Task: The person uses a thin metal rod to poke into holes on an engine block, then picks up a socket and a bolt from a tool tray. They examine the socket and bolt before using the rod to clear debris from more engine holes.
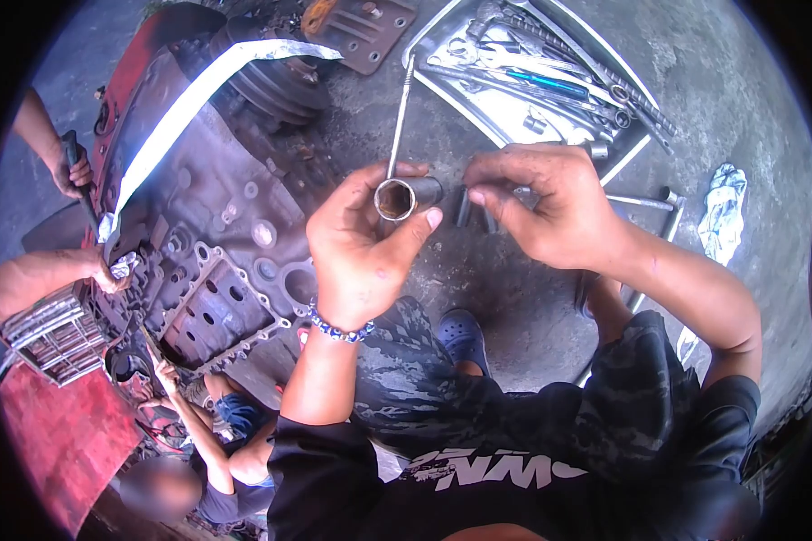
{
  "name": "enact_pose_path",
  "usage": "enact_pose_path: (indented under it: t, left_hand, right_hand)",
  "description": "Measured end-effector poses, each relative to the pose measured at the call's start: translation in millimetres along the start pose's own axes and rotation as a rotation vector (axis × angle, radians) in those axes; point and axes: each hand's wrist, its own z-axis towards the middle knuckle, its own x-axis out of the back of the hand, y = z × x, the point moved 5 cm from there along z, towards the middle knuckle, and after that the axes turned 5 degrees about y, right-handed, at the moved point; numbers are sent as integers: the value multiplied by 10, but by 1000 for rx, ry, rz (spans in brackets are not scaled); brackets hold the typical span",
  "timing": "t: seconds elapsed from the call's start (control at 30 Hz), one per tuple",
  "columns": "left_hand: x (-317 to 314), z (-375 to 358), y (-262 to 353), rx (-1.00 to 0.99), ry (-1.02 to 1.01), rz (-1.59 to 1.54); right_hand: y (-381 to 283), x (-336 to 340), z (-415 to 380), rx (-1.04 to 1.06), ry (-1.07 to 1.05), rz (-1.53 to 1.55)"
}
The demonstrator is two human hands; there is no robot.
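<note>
My left hand point(363, 230), with a beaded bracelet at the wrist, is closed around a large metal socket point(394, 200). The socket's open end faces me and shows brownish grime inside. A thin metal rod point(402, 113) sticks up from behind the same hand; whether it is also gripped is hidden. Just right of the socket, my right hand point(546, 203) is closed, thumb and fingertips nearly together. Anything between those fingertips is too hidden to name. Dark cylindrical metal pieces point(464, 209) show just below the right fingers.
A metal tray point(645, 149) of wrenches lies ahead on the concrete. A tall handle point(642, 200) and crumpled foil-like wrapping point(724, 212) lie right. A large engine block point(216, 167) with a white strip point(176, 117) fills the left, where other people's hands point(72, 171) work.
</note>
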Motion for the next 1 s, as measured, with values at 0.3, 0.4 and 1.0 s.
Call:
enact_pose_path:
  t: [0.3, 0.4, 1.0]
  left_hand:
    - [48, -10, -31, 18, 5, -88]
    - [36, 1, -32, 8, -5, -126]
    - [-12, 59, -49, 51, -30, 18]
  right_hand:
    - [88, -91, -68, 2, -87, -49]
    - [130, -108, -97, 8, -128, -88]
    - [310, -223, -245, -263, -222, 4]
